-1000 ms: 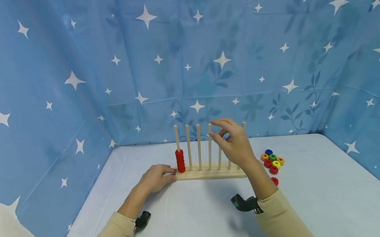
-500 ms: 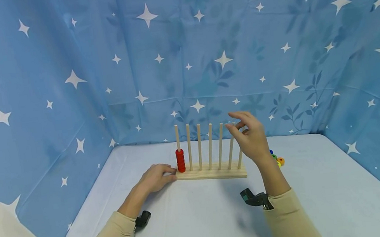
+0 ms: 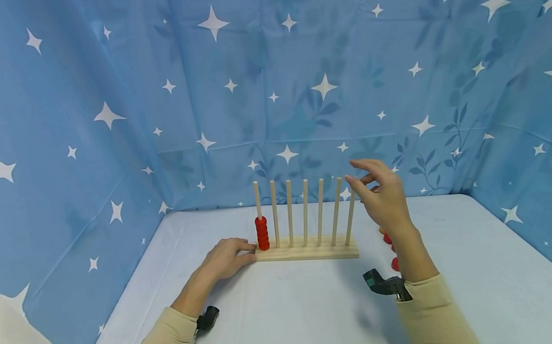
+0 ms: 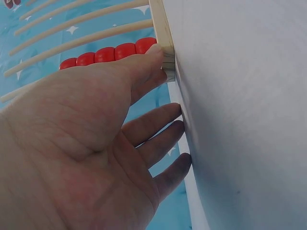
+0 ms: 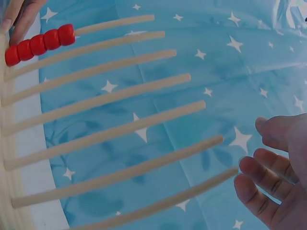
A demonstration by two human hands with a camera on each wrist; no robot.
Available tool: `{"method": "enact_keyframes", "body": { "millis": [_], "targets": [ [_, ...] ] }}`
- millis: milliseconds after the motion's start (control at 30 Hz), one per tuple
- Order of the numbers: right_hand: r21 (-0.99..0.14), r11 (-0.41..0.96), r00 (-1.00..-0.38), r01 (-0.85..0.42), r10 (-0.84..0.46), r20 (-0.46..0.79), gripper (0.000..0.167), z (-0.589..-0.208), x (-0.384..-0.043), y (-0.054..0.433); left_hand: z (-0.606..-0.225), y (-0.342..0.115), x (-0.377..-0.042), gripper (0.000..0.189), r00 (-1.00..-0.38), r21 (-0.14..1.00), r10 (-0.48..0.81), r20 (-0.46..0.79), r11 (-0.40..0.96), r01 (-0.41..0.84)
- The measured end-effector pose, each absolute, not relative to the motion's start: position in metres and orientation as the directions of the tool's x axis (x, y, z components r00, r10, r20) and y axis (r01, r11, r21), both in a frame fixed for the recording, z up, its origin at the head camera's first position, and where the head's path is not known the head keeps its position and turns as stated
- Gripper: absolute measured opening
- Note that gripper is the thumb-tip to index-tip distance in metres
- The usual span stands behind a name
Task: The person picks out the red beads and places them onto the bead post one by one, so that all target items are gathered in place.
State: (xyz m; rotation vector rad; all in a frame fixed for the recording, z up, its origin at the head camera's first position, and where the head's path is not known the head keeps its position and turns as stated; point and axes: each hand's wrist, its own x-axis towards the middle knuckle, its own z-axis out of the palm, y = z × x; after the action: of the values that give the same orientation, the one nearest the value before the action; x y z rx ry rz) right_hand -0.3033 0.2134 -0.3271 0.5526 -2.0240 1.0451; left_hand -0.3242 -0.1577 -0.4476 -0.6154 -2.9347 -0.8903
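A wooden bead rack (image 3: 311, 252) stands on the table with several upright pegs in a row. Red beads (image 3: 262, 234) are stacked on its leftmost peg; the other pegs are bare. At the rack's left end, my left hand (image 3: 224, 259) pinches the base between thumb and index finger, its other fingertips down at the tablecloth in the left wrist view. My right hand (image 3: 385, 196) is raised beside the top of the rightmost peg (image 5: 192, 191). Its fingers are loosely bent, with nothing between them in the right wrist view.
Loose red beads (image 3: 395, 264) and an orange one lie right of the rack, partly hidden behind my right hand and forearm. A white cloth (image 3: 292, 317) covers the table. Blue star-patterned curtains (image 3: 269, 110) hang behind and at both sides.
My right hand has moved to the right along the peg tops, from around the middle pegs to the rightmost one. The left hand and the rack have stayed still.
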Motion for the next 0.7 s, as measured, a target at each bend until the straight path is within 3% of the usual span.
{"method": "enact_keyframes", "body": {
  "millis": [400,700],
  "targets": [
    [-0.478,0.641,-0.638,-0.601,-0.024,0.77,0.037,-0.333,-0.305,0.244,-0.447,-0.156,-0.324,0.031,-0.93,0.532,0.35,0.109,0.77,0.352],
    [-0.531,0.684,-0.715,-0.5,0.02,0.699,0.039,-0.34,-0.307,0.264,-0.448,-0.156,-0.324,0.03,-0.933,0.528,0.345,0.104,0.775,0.346]
  ]
}}
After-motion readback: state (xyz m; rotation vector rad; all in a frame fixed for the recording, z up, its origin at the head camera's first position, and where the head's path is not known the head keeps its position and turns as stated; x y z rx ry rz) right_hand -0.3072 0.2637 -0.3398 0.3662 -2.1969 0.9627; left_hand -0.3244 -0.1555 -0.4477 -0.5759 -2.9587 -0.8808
